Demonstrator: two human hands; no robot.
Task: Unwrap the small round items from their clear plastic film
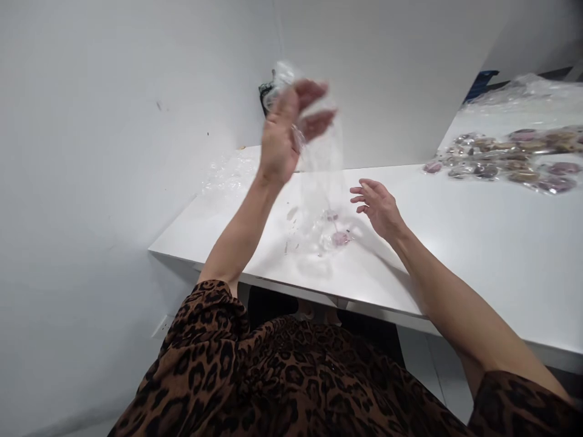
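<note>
My left hand (286, 127) is raised above the table and blurred by motion. It grips the top of a clear plastic bag (321, 176), which hangs down toward the tabletop. Low in the bag show pinkish pieces (340, 238), too blurred to name; whether its bottom touches the table I cannot tell. To the right of the bag, my right hand (380, 209) hovers with fingers apart and holds nothing.
On the white table (478, 255), several clear packets of round pink and brown items (523, 161) lie at the right. Crumpled clear plastic (228, 176) lies back left. A dark object (265, 97) stands behind my left hand. Walls border the left and back.
</note>
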